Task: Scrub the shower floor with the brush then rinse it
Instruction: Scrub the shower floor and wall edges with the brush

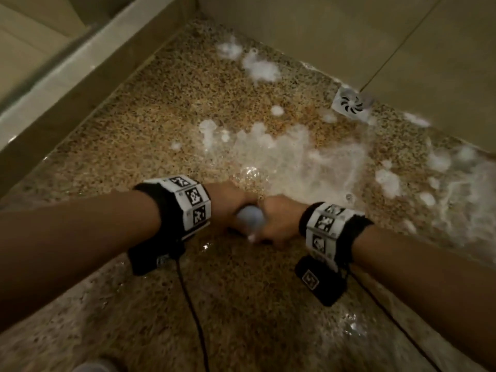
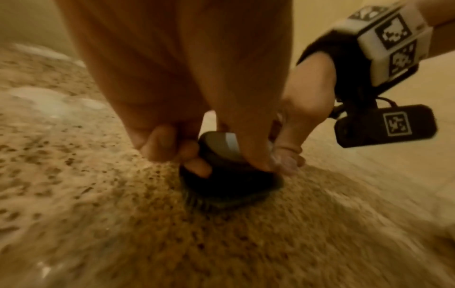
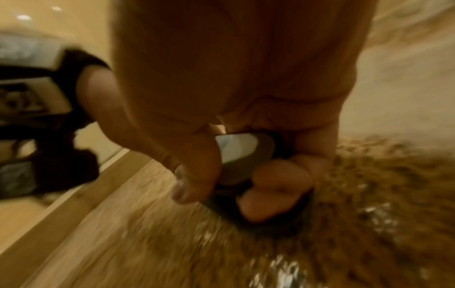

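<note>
bathroom shower | speckled floor (image 1: 166, 108), drain (image 1: 351, 102), tiled wall (image 1: 308, 30)

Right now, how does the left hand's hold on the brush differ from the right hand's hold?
The left hand grips the brush from its left side; the right hand grips it from the right. In the left wrist view, the left hand's fingers curl onto the dark body; the right hand's fingertips reach nearly to the shower floor. Both hold the brush on the wet floor.
</note>
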Available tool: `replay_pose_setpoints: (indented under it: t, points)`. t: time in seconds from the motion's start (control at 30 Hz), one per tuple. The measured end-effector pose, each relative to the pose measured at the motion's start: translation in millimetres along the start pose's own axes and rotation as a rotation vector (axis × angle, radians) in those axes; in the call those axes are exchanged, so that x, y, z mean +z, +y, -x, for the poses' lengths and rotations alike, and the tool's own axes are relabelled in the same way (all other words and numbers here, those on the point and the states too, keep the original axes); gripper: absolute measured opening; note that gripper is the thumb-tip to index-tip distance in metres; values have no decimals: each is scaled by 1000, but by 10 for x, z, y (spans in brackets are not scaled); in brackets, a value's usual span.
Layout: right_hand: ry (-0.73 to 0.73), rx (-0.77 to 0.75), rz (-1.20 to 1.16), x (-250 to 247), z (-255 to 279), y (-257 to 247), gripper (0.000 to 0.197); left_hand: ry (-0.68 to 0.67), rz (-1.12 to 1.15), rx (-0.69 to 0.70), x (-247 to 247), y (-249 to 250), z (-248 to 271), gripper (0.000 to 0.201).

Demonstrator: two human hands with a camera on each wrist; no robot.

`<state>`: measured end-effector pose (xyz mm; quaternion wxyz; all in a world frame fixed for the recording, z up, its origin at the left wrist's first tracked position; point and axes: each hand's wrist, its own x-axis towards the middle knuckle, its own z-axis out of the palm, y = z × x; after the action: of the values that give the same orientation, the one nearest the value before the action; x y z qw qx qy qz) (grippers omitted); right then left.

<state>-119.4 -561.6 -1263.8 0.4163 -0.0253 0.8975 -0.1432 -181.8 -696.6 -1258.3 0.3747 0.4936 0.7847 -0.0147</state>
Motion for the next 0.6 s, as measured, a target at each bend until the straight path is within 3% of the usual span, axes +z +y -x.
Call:
replay_pose_setpoints:
  t: [0.1, 0.17, 0.23, 0.3, 0.4, 0.6]
  points:
    - [195, 102, -155, -297, -129, 237, 43, 219, -109, -95, -263, -59, -247, 44]
    - [274, 174, -95, -466, -180, 338, 52, 273, -196, -140, -486, -22, -415, 38]
    - [234, 173, -102, -483, -69, 376, 53, 249, -199, -97, -564, 63, -459, 40]
    - [87, 120, -169, -303, 168, 387, 50, 132, -76, -12, -443, 200, -380, 47]
    - [-104, 69, -39, 24, 356, 401, 55, -33, 66, 85, -86, 351, -342, 51]
    - [148, 124, -177, -331, 70, 851, 54, 146, -85, 42, -532, 204, -813, 59]
